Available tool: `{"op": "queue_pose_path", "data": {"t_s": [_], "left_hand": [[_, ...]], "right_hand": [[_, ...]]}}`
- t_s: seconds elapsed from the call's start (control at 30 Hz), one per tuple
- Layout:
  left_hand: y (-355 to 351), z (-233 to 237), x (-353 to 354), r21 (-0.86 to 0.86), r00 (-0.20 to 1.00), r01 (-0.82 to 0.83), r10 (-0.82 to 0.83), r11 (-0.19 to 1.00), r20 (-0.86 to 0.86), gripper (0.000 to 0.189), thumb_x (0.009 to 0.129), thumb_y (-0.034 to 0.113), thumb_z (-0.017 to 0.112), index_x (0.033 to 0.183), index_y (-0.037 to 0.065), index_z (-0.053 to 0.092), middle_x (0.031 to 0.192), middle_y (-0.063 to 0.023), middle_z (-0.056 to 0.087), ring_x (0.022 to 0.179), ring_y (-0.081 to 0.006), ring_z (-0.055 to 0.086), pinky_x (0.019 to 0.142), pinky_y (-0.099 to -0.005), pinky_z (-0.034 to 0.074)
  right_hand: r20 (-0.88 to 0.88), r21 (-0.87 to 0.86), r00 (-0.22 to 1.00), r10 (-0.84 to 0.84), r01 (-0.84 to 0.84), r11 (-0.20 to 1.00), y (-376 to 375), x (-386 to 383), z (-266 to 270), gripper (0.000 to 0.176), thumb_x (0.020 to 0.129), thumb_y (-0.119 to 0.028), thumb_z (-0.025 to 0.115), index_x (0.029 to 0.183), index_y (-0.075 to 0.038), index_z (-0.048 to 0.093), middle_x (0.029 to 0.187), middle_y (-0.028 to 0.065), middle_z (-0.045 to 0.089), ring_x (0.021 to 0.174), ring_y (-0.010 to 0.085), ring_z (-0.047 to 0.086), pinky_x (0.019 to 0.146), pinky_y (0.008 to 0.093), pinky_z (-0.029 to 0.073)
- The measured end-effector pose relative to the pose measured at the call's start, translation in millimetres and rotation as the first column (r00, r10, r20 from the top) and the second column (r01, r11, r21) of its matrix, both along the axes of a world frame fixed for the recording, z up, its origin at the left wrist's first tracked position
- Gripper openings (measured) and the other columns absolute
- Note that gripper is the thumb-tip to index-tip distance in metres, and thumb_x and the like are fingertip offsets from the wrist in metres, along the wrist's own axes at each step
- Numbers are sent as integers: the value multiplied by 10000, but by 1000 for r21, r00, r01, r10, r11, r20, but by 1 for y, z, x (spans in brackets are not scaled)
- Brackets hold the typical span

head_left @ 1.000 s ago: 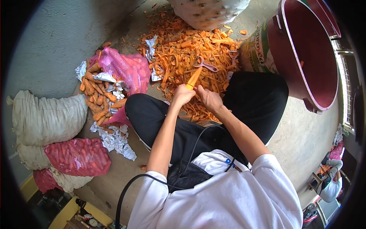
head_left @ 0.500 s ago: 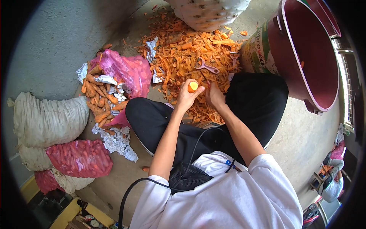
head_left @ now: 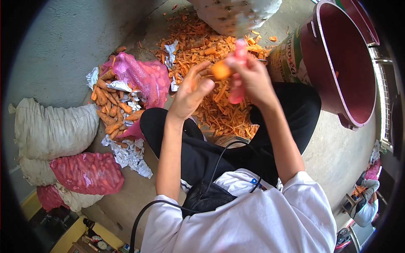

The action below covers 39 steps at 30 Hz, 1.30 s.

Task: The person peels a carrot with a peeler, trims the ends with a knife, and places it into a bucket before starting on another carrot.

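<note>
Over the peelings, an orange carrot piece (head_left: 221, 70) is blurred between my hands, against the fingers of my right hand (head_left: 254, 80). That hand is closed round a pink-red handled tool (head_left: 237, 95), also smeared by motion, so its type is unclear. My left hand (head_left: 190, 92) is raised just left of the carrot piece, its thumb and fingers apart and nothing seen in its palm. Below both hands spreads a heap of orange carrot peelings (head_left: 198, 52) on the floor.
An open pink mesh sack (head_left: 147, 80) with unpeeled carrots (head_left: 107, 99) and crumpled paper (head_left: 128, 158) lies left. Beyond are a white sack (head_left: 55, 128) and a red mesh sack (head_left: 88, 173). A large maroon tub (head_left: 348, 63) stands right. Another person (head_left: 366, 211) is far right.
Both hands have risen forward and moved apart. The left hand has let go of the carrot, which is now by the right hand. The pink-red tool has come into clear view.
</note>
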<state>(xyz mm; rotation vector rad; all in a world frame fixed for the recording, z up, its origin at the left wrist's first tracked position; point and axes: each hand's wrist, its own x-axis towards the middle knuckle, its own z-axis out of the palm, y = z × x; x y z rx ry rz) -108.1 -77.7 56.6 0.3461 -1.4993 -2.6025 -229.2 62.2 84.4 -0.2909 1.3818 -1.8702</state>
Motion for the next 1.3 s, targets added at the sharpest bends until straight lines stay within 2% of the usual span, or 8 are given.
{"op": "queue_pose_path", "data": {"t_s": [0.1,0.17,0.3,0.37,0.43,0.63,0.93,1.3], "left_hand": [[-15,-16,10,3,991,-83,82,997,107,379,956,222,493,1268,17,429,1118,-91,541,1026,-203,569,856,-320,491],[-24,-49,23,-96,953,-140,161,985,258,359,948,223,513,1233,10,465,1075,-80,557,983,-185,586,835,-319,500],[-29,-99,49,-15,687,-336,256,942,681,218,933,189,529,1081,29,544,920,-45,580,844,-149,599,734,-302,519],[-29,-99,49,36,737,-362,262,932,623,171,928,181,532,1025,42,554,887,-37,578,819,-144,595,717,-300,519],[-29,-95,47,61,774,-373,274,926,570,149,924,180,536,993,50,559,871,-32,578,805,-140,593,705,-300,519],[-25,-98,42,23,749,-364,279,931,601,167,933,172,519,1042,51,551,856,-22,584,753,-120,596,652,-269,512],[-2,-108,33,-252,710,15,167,968,684,165,942,161,483,1034,30,522,873,-44,558,729,-101,564,604,-232,462],[1,-139,33,-467,683,277,170,840,710,249,883,251,538,997,29,550,858,-124,632,789,-237,632,698,-349,485]], "right_hand": [[215,-483,966,-146,235,843,47,-35,27,430,818,-288,696,1070,8,512,867,30,525,541,72,451,498,177,419],[462,-853,864,202,370,368,72,-60,55,603,765,-371,734,1108,50,472,978,75,482,595,90,459,508,179,420],[468,-851,883,32,441,286,78,-68,44,735,702,-504,728,1119,42,465,913,48,423,655,111,434,548,232,422],[264,-586,920,-291,392,709,54,-56,4,508,776,-399,686,1058,-23,493,799,10,469,628,107,429,561,246,414],[21,105,948,-317,313,944,17,-36,-38,273,842,-291,650,955,-72,533,679,-2,512,575,97,476,545,270,421],[-245,900,926,287,108,423,-14,8,-246,464,745,-436,728,724,-20,523,647,91,568,568,194,577,491,346,436],[-87,987,973,215,55,150,-27,36,-278,490,810,-507,633,863,-25,556,766,144,613,747,296,629,616,432,477],[31,976,981,192,-71,206,-34,28,-276,338,807,-337,680,877,-18,593,808,129,642,697,269,623,626,391,493]]}}
